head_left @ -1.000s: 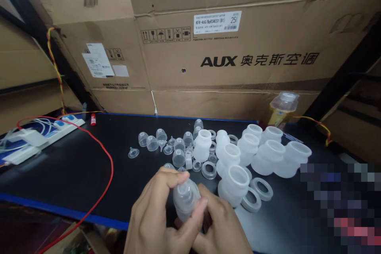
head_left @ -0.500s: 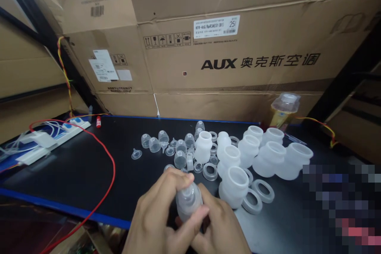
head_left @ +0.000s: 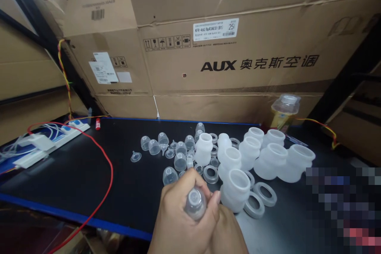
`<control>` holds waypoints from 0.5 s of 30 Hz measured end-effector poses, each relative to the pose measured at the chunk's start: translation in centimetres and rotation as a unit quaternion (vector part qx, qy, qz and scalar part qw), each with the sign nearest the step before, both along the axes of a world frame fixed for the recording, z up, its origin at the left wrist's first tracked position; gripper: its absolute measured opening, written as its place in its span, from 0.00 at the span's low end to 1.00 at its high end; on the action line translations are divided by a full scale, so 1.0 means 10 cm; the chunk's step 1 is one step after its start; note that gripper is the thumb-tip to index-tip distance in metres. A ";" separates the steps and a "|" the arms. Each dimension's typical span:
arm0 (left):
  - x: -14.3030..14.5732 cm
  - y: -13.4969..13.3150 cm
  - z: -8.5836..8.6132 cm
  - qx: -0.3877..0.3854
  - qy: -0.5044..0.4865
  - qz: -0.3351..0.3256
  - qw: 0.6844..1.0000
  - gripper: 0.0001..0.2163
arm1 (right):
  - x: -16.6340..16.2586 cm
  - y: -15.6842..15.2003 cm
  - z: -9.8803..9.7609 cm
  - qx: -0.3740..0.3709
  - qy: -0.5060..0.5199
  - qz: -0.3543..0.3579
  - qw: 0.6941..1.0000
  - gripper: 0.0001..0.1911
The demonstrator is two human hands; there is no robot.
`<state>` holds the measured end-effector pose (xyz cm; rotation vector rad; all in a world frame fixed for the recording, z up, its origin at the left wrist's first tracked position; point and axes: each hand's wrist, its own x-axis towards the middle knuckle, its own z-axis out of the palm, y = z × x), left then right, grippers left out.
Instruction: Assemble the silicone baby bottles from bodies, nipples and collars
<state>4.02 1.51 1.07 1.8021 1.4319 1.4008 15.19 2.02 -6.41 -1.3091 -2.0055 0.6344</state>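
My left hand (head_left: 181, 214) is closed around a small baby bottle (head_left: 195, 203) topped by a clear domed cap, which points up toward me. My right hand (head_left: 228, 226) presses in from the right, against the bottle's lower part; most of its fingers are hidden behind the left hand. Just beyond the hands lie several clear domed caps (head_left: 180, 161), small clear nipples (head_left: 136, 156) and translucent rings (head_left: 210, 174). To the right stand several frosted, wide-necked bottle bodies (head_left: 235, 190), the nearest one close to my right hand.
Two larger rings (head_left: 264, 194) lie right of the bottles. A container with yellowish contents (head_left: 284, 113) stands at the back right. On the left are a power strip (head_left: 56, 143), a red cable (head_left: 110, 166) and a small red-capped item (head_left: 98, 124). Cardboard (head_left: 253, 87) walls the back.
Both hands have moved slightly right with the bottle. My left fingers have come down from its top to wrap its side, leaving the domed cap in view. A clear cap behind is now uncovered.
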 end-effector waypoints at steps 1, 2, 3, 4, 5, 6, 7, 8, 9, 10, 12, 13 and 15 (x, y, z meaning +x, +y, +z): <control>-0.02 0.02 0.00 -0.017 -0.016 -0.020 1.000 0.07 | 0.00 0.00 0.01 0.001 0.000 0.004 1.000 0.19; -0.04 0.04 0.00 -0.032 -0.031 -0.045 0.998 0.08 | 0.00 0.00 0.03 0.001 -0.001 0.007 1.000 0.19; -0.07 0.06 0.02 -0.052 -0.046 -0.077 0.995 0.08 | 0.00 0.00 0.05 0.002 -0.002 0.009 1.000 0.19; -0.11 0.09 0.04 -0.077 -0.063 -0.115 0.988 0.09 | 0.00 -0.01 0.06 0.003 -0.003 0.011 1.000 0.19; -0.14 0.13 0.07 -0.102 -0.080 -0.162 0.978 0.10 | 0.00 -0.01 0.08 0.005 -0.005 0.014 1.000 0.19; -0.18 0.17 0.09 -0.124 -0.095 -0.210 0.965 0.10 | 0.00 -0.02 0.08 0.006 -0.008 0.018 1.000 0.17; -0.21 0.20 0.12 -0.142 -0.107 -0.255 0.951 0.11 | -0.01 -0.02 0.08 0.007 -0.013 0.023 1.000 0.14; -0.24 0.24 0.13 -0.153 -0.114 -0.294 0.936 0.12 | -0.02 -0.02 0.08 0.007 -0.017 0.025 1.000 0.12; -0.27 0.28 0.14 -0.157 -0.120 -0.325 0.925 0.12 | -0.03 -0.01 0.06 0.007 -0.022 0.026 0.999 0.10; -0.29 0.31 0.15 -0.154 -0.124 -0.346 0.917 0.13 | -0.05 0.00 0.05 0.006 -0.027 0.023 0.999 0.09; -0.32 0.36 0.16 -0.151 -0.124 -0.369 0.909 0.14 | -0.09 0.03 0.01 0.007 -0.034 0.012 0.999 0.04; -0.33 0.37 0.16 -0.151 -0.122 -0.377 0.905 0.14 | -0.11 0.05 0.00 0.008 -0.036 0.005 0.999 0.02; -0.33 0.37 0.17 -0.154 -0.119 -0.381 0.904 0.14 | -0.13 0.06 0.01 0.012 -0.038 -0.006 0.999 0.04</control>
